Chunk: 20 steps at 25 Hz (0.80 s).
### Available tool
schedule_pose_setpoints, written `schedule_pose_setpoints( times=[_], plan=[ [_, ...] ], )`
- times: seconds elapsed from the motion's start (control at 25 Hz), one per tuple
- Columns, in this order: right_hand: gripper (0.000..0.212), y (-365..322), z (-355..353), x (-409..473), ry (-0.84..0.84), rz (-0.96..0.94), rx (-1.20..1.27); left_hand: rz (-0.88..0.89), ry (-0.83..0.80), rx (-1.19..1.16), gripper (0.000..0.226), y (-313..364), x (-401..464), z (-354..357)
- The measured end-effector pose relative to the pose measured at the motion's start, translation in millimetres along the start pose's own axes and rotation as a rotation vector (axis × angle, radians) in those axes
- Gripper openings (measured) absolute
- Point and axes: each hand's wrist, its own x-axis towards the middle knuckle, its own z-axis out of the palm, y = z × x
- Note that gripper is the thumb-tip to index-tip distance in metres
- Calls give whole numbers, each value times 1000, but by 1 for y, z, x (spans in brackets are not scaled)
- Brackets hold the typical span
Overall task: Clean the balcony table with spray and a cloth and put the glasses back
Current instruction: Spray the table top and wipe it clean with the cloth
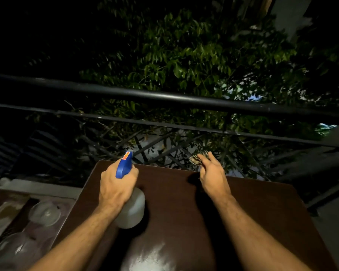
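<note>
A dark brown balcony table (pixel 252 208) fills the lower middle of the head view. My left hand (pixel 115 184) grips a spray bottle (pixel 132 208) with a white body and a blue trigger head, held above the table's left part, nozzle pointing away. My right hand (pixel 211 175) holds a crumpled striped cloth (pixel 199 158) near the table's far edge. Two clear glasses (pixel 44 213) (pixel 14 249) stand on a lower brown surface to the left of the table. A pale glare patch lies on the table's near edge.
A black metal railing (pixel 164 96) runs across just beyond the table, with lattice bars below it and leafy branches (pixel 194 61) behind. The lower side surface (pixel 0 196) on the left carries the glasses. Dark balcony floor lies to the right.
</note>
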Motion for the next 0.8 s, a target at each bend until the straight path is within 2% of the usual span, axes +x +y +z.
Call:
schedule_pose_setpoints(
  times=[0.36,0.6,0.8],
  plan=[
    [49,-124,63,18,-55,-186,12,-33,254,-42,26,-44,44,-91],
    [49,-195,114,9,-129,-287,22,-64,374,-92,39,-89,59,-148],
    [52,-253,160,-8,-230,-388,50,-29,490,-94,28,-126,67,-195]
  ],
)
